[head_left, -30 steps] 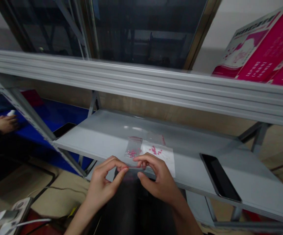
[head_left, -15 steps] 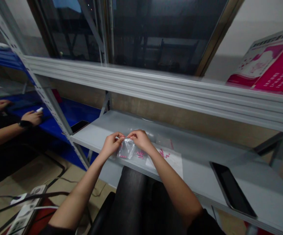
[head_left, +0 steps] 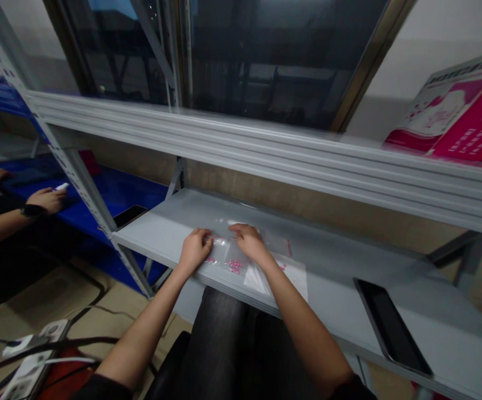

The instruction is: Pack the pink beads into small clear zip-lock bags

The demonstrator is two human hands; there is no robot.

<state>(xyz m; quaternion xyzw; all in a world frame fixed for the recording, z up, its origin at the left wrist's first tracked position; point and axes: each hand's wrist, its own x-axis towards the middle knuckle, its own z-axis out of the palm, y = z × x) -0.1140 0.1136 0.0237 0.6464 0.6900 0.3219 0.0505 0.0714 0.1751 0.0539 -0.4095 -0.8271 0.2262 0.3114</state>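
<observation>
A small clear zip bag [head_left: 220, 243] with pink beads near its lower edge lies on the grey shelf. My left hand [head_left: 194, 251] rests at its left side, thumb and forefinger apart and touching it. My right hand [head_left: 249, 243] is over the neighbouring clear bags, fingers stretched to the left, with nothing seen in them. Between the hands lies a cluster of pink beads [head_left: 234, 266], apparently in another clear bag. A white paper [head_left: 294, 276] with a few more pink beads is partly under my right forearm.
A black tablet [head_left: 393, 325] lies to the right on the shelf [head_left: 332, 278], and a phone [head_left: 130, 215] beyond its left end. A pink and white box [head_left: 453, 111] stands on the upper shelf. A co-worker's hand [head_left: 46, 200] holds something white at left. Power strips and cables are on the floor.
The bag held up between both hands is now down on the shelf. My right hand has let go and moved slightly right; my left hand has loosened beside the bag.
</observation>
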